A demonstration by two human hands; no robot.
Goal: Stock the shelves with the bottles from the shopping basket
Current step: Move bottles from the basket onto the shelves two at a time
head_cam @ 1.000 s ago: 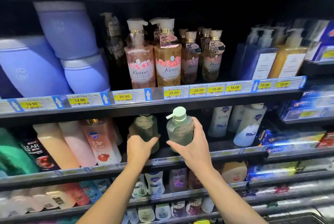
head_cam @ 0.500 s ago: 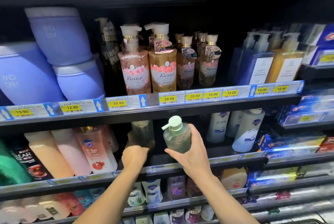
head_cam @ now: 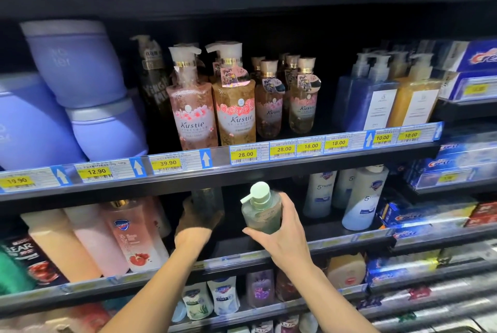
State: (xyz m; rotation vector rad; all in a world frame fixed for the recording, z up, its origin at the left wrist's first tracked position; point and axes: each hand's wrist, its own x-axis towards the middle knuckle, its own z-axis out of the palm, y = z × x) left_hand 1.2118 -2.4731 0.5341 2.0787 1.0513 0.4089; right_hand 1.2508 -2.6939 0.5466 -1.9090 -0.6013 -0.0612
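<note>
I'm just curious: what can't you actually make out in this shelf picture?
All in the head view:
1. The dark bottle in the left hand: cap hidden behind the shelf edge, label lost in shadow.
2. The green pump bottle: label print too faint; the right hand covers its side.
3. The lower price tags: blurred, unreadable.
4. The shopping basket: outside the frame, so the bottles left cannot be counted.

Purple tubs L, toothpaste R
</note>
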